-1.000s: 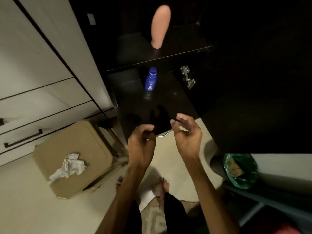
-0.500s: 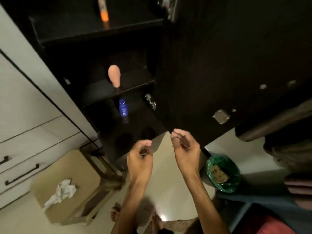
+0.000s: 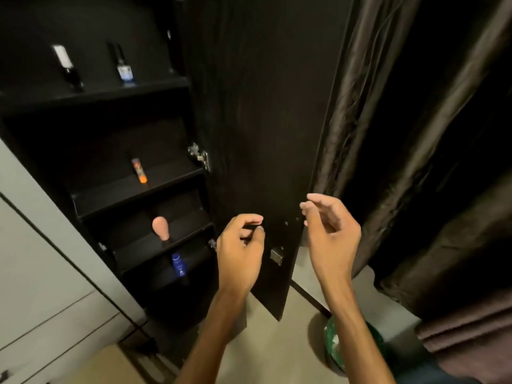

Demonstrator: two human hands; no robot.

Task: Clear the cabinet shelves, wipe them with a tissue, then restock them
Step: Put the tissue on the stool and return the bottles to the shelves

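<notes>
A tall black cabinet stands open, its door [image 3: 263, 120] swung out to the right. The top shelf [image 3: 94, 94] carries two small dark bottles [image 3: 66, 65] [image 3: 124, 68]. An orange-tipped tube [image 3: 139, 170] stands one shelf down. Below it are a pink rounded bottle [image 3: 161, 228] and, lowest, a blue bottle [image 3: 179, 265]. My left hand [image 3: 240, 252] hovers in front of the door's lower part, fingers curled with nothing in them. My right hand [image 3: 329, 231] is raised by the door's outer edge, fingers loosely apart and empty.
Dark curtains [image 3: 410, 134] hang right of the door. A green-lined bin [image 3: 336, 342] sits on the floor at lower right. White drawers [image 3: 47, 286] flank the cabinet on the left. A corner of a brown stool [image 3: 105, 367] shows at the bottom.
The view has tilted upward, revealing the upper shelves and the curtains; the stool with the tissue has left the frame. Both hands have risen with it and stay empty.
</notes>
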